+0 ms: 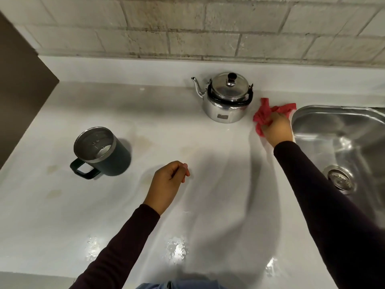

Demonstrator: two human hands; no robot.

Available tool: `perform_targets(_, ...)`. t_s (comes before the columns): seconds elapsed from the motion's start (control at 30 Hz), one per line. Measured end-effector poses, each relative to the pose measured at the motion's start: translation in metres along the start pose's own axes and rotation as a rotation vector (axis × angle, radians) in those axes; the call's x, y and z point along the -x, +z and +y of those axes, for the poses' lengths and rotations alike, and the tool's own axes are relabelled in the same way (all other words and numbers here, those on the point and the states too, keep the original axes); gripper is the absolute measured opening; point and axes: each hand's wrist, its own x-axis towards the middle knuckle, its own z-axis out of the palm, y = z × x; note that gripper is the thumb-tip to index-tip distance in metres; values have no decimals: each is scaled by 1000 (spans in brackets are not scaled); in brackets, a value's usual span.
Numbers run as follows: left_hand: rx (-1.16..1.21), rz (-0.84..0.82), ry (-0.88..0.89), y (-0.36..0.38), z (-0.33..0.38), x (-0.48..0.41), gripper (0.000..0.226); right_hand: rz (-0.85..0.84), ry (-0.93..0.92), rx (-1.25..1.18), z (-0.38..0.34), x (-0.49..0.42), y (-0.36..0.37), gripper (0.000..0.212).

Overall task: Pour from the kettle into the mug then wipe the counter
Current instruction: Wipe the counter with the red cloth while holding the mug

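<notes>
A shiny steel kettle (227, 97) with a black knob and a folded-down black handle stands upright at the back of the white counter (208, 163), spout pointing left. A dark mug (102, 152) with a steel rim stands at the left, handle toward me, with liquid inside. My right hand (278, 128) presses on a crumpled red cloth (268, 113) lying on the counter between the kettle and the sink. My left hand (168, 182) hovers over the counter's middle, fingers curled loosely, with nothing in it.
A steel sink (343, 138) with a round drain (340, 180) is set into the counter at the right. Water drops (177, 249) glint near the front edge. A brick-tiled wall (187, 28) runs behind, and a dark panel (18, 80) rises at the left.
</notes>
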Motion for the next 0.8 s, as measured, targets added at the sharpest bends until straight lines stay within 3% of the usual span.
perform_targets(0.23,24,84,7,-29,-10,20,32,-35,-139,84,-20,98,27,18)
perform_targets(0.33,70,128,18,-54,-15,25,32,-87,-189,-84,-39,139,38,5)
perform_targets(0.47,87,160,53,-91,-21,29,29,-166,-142,-553,-83,180,40,36)
perform_targets(0.53,86,151,57,-112,-23,29,28,-99,-180,-618,-113,202,39,48)
perform_targets(0.6,91,146,57,-131,-24,28,27,-95,-262,-652,-139,226,47,45)
perform_targets(0.7,103,159,86,-157,-27,25,28,-194,-272,-503,-175,264,66,24)
perform_targets(0.73,106,164,103,-165,-29,24,29,-177,-260,-351,-182,271,72,27)
perform_targets(0.8,91,171,142,-180,-32,21,29,-90,-242,-148,-193,280,82,55)
